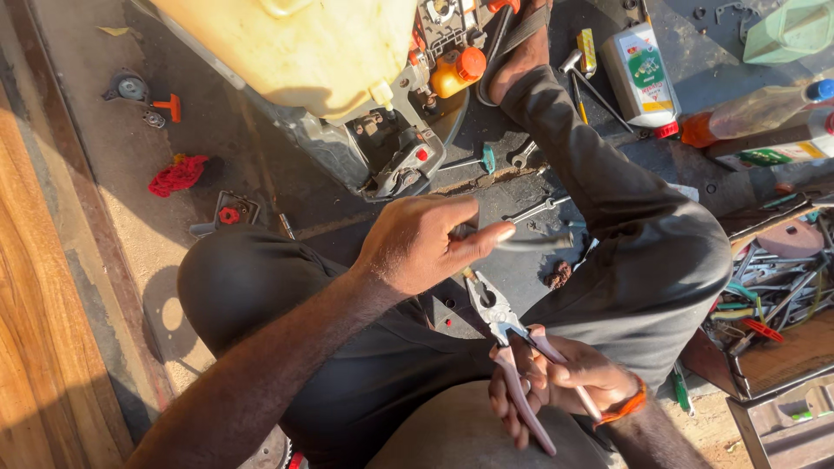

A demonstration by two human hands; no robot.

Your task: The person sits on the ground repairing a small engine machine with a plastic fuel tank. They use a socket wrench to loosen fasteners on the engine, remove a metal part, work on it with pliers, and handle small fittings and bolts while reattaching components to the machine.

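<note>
Item: pliers (502,334), pink-handled, steel nose, at six o'clock in my view. My right hand (556,382) is wrapped round the handles, nose aimed at eleven o'clock, likely to bite the thin dark rod (534,244). My left hand (417,243) pinches that rod, seemingly steadying it. Spanner (539,208) behind.

My left hand (417,243) is out in front of me, forearm running up from lower left, wrist bent a little, back of hand to camera. Thumb and forefinger pinched together at the tip, other fingers curled under. My right hand (556,382) sits lower, close to my body, palm side up, fingers wrapped in a closed grip, wrist at the lower right with an orange band on it. Hands near each other, not touching. Knees bent, legs spread either side.
</note>
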